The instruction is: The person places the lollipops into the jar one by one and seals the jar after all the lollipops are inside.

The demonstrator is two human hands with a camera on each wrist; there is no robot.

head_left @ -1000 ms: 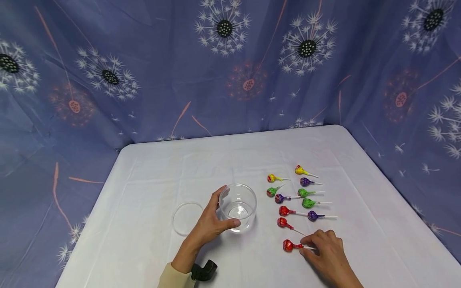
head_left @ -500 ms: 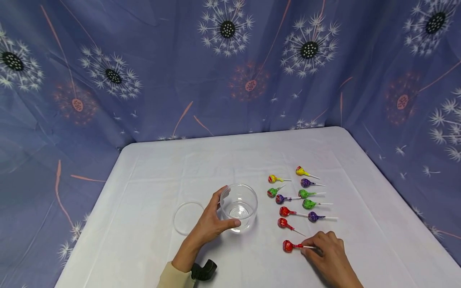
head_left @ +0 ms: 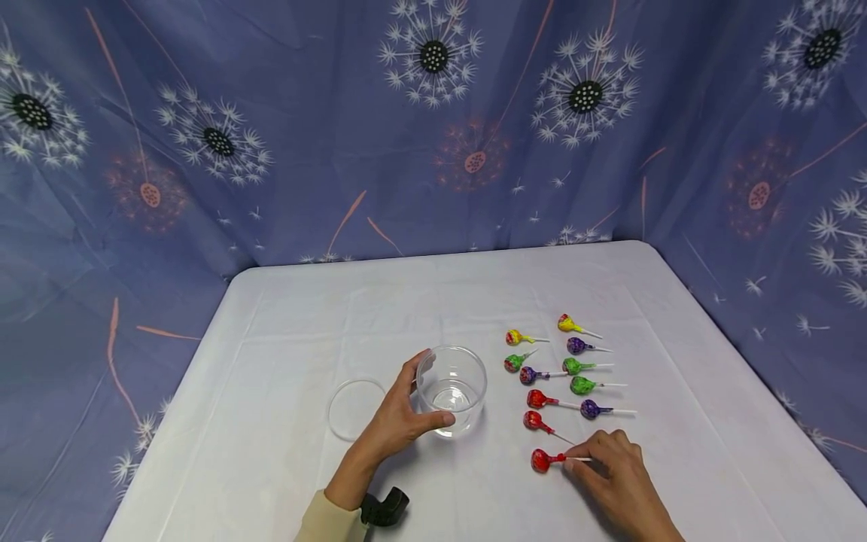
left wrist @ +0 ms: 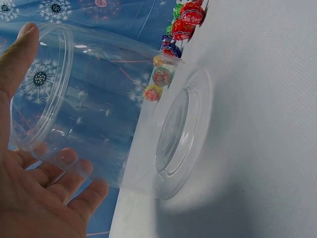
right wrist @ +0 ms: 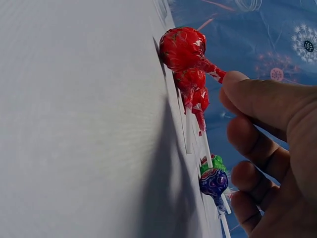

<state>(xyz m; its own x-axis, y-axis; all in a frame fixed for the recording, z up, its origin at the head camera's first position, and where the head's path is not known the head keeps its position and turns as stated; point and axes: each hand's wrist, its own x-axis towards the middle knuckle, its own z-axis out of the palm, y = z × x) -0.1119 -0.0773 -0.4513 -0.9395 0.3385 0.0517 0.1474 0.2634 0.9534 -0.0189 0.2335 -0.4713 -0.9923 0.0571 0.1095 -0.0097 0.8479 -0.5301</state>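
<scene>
My left hand (head_left: 400,421) holds a clear plastic jar (head_left: 460,376) standing on the white table, thumb on the near side and fingers round the far side. Its mouth is uncovered and nothing lies inside. With thumb and forefinger, my right hand (head_left: 612,474) pinches the stick of the nearest red lollipop (head_left: 540,461). In the right wrist view that red lollipop (right wrist: 182,48) shows its wrapped head close to the tabletop, its stick end hidden by the fingers. Just behind it lie two more red lollipops, one (head_left: 533,420) nearer than the other (head_left: 538,399).
Farther back on the right lie purple lollipops (head_left: 591,409), green lollipops (head_left: 581,385) and yellow lollipops (head_left: 567,323). A clear round lid (head_left: 330,421) lies left of the jar, partly behind the left hand. A patterned curtain (head_left: 305,150) borders the table (head_left: 271,361).
My right hand keeps its pinch and has risen slightly, tilting the red lollipop's stick up a little. The left hand and jar hold still; the head view has shifted slightly.
</scene>
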